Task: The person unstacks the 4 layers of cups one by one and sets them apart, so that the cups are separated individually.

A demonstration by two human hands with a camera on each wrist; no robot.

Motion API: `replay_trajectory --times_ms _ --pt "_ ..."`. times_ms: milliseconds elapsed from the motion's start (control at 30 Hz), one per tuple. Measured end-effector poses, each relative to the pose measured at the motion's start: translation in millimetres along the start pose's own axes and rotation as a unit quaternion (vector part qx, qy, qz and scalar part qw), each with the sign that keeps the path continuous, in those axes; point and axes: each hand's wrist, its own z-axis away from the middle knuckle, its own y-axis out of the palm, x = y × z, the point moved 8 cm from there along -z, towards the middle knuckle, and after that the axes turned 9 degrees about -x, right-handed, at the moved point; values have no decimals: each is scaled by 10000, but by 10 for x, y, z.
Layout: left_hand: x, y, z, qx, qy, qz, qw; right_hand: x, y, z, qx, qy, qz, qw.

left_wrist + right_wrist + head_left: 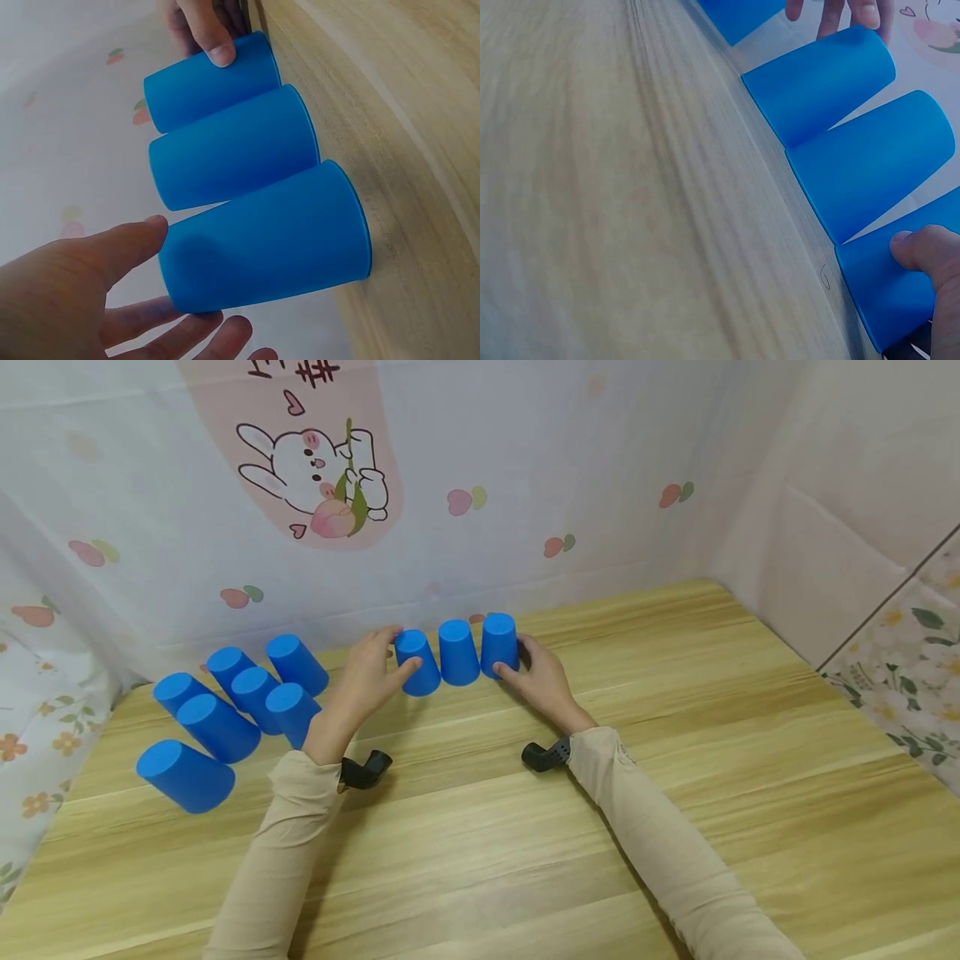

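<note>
Three blue cups stand upside down in a tight row on the wooden table. My left hand (371, 675) is at the left cup (417, 664), thumb on its near side by the narrow end and fingers around the far side. The left wrist view shows that thumb and the fingers spread about the cup (266, 244). The middle cup (459, 653) stands between the two hands, untouched. On the right cup (498, 645) my right hand (542, 681) has its thumb against the front. Its other fingers go behind that cup and are partly hidden.
Several more upside-down blue cups (217, 728) stand in a loose group on the left, one partly hidden by my left wrist. A white patterned cloth (480, 552) hangs behind the table (480, 827). Each wrist wears a black camera mount (366, 770).
</note>
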Motion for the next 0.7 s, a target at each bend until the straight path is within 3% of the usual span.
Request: replay_trajectory --times_ms 700 --pt "28 19 -16 -458 13 395 9982 -3 6 -1 27 -12 -22 10000"
